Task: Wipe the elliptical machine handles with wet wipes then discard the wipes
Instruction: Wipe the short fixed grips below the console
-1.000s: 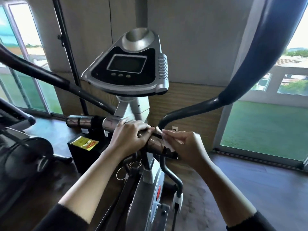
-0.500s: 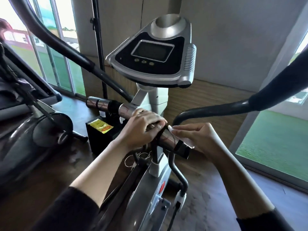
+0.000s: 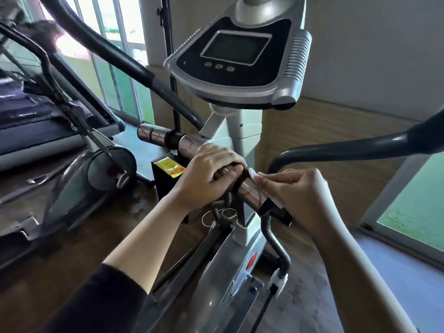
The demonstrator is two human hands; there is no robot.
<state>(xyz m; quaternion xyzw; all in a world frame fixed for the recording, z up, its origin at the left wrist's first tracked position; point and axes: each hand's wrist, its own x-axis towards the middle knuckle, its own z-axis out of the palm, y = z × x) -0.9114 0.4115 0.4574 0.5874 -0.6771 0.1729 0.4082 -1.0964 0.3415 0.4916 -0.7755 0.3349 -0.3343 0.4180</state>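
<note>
Below the grey console (image 3: 236, 56), left hand (image 3: 209, 174) grips the chrome crossbar handle (image 3: 249, 192), steadying it; right hand (image 3: 295, 188) fingers (image 3: 263, 180) pinch a white wet wipe (image 3: 253, 173) against it for wiping.

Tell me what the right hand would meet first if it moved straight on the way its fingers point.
Probably the left hand. The right hand pinches a wipe with its fingertips pointing left along the bar, and the left hand's fingers grip that bar just beyond the wipe. Depth is uncertain.
</note>
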